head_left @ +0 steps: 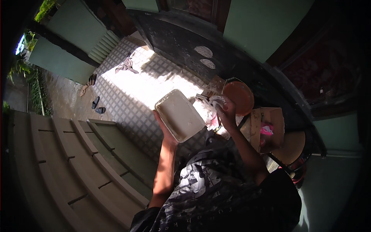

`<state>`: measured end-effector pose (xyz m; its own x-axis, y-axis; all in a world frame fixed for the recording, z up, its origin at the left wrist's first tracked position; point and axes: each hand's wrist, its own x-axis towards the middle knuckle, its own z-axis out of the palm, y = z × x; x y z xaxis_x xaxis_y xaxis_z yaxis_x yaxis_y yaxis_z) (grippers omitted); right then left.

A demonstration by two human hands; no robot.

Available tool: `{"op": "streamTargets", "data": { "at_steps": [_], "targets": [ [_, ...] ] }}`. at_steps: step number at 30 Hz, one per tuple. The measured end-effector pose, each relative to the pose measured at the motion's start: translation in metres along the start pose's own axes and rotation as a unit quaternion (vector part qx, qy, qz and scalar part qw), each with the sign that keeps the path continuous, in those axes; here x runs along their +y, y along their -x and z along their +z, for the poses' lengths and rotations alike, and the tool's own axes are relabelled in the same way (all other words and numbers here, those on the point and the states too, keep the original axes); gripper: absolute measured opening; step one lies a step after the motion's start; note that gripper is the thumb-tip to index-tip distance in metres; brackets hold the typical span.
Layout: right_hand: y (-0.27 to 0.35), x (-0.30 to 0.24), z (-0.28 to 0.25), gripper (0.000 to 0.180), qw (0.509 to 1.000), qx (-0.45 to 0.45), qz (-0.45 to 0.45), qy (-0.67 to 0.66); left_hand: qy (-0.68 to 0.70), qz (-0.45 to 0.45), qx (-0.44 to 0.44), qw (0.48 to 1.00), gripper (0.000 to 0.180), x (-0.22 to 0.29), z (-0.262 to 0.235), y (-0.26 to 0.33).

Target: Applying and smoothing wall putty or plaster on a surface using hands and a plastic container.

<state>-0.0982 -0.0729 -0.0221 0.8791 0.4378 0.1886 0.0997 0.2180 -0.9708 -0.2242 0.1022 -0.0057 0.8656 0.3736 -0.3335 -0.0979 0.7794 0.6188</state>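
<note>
My left hand (pixel 165 130) grips a whitish rectangular tub (pixel 181 116) by its near left edge, with the thumb side along the rim. The tub is tilted so its shallow inside faces up toward me, and nothing shows in it but shading. Just right of it, my right hand (pixel 228 111) is closed on a crumpled white cloth or plastic sheet (pixel 208 109); which of the two I cannot tell. Pinkish patches show on its lower part. The fingertips of that hand are partly hidden in the folds.
A round orange-brown basin (pixel 239 98) is beyond my right hand. Beside it stands a cardboard box (pixel 277 118) with a bright pink item (pixel 266 129). Sandals (pixel 96 102) and a crumpled cloth (pixel 126 65) lie farther off on the sunlit floor. A slatted structure (pixel 65 154) rises at left.
</note>
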Motion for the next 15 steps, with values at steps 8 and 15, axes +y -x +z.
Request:
{"op": "streamTargets", "data": {
  "at_steps": [8,15],
  "targets": [
    [0.084,0.274,-0.104,0.029,0.932,-0.037,0.286,0.219,0.113,-0.022,0.01,0.993,0.082,-0.004,-0.035,-0.017],
    [0.1,0.385,-0.075,0.051,0.858,0.082,0.506,-0.032,0.151,-0.028,-0.049,0.987,0.084,-0.023,-0.042,-0.023]
  ]
}}
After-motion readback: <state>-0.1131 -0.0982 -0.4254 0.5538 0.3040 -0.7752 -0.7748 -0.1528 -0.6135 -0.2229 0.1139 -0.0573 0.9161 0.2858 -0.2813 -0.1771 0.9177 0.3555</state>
